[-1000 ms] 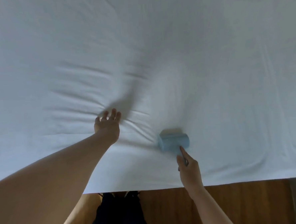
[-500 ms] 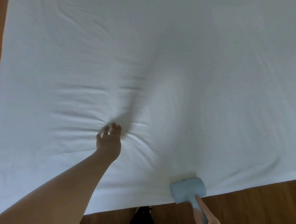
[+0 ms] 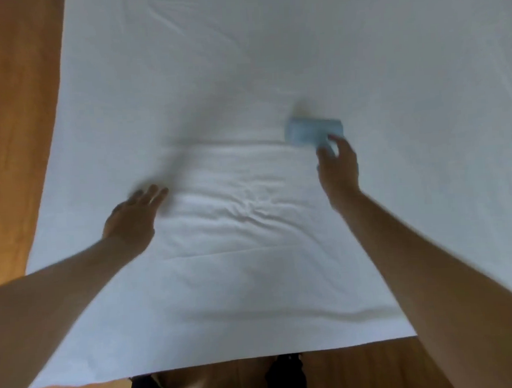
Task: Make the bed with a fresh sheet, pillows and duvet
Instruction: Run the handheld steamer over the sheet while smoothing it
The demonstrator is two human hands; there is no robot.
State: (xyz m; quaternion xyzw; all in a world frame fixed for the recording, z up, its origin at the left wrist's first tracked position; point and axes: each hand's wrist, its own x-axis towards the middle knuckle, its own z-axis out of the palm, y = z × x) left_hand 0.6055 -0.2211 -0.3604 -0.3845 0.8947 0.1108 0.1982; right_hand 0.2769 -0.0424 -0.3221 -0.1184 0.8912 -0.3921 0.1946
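Rolling a blue lint roller (image 3: 314,133) gripped in the right hand (image 3: 337,168), the person flattens the spread sheet (image 3: 270,58) with the splayed left hand (image 3: 133,216) (pillows, duvet not visible, seemingly pending).

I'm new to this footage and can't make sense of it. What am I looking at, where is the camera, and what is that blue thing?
There is no machine: a person works with bare hands. The one camera sits on their head, looking down over their arms. A white sheet, creased in the middle, covers the bed; wooden floor shows beside it. The left hand lies open over the sheet, fingers straight. The right hand holds a light blue roller by its handle, against the sheet. The picture is blurred, so its exact kind is unclear; it looks like a lint roller.
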